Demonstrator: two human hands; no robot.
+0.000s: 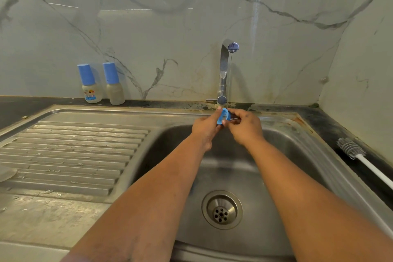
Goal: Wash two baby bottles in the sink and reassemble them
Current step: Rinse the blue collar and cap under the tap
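Observation:
Both my hands are over the far side of the steel sink [276,155], under a thin stream from the tap [225,66]. My left hand [205,127] grips a small blue bottle ring [223,116] at its edge. My right hand [244,126] pinches the ring from the right side; a thin clear part shows between its fingers, too small to make out. Two baby bottles with blue caps stand at the wall: a printed bottle [90,85] and a plain bottle [113,84] beside it.
A ribbed draining board [70,151] lies left of the basin. The drain [222,209] sits at the basin's bottom. A white-handled bottle brush [361,159] lies on the dark counter at the right. A clear round object [5,173] shows at the left edge.

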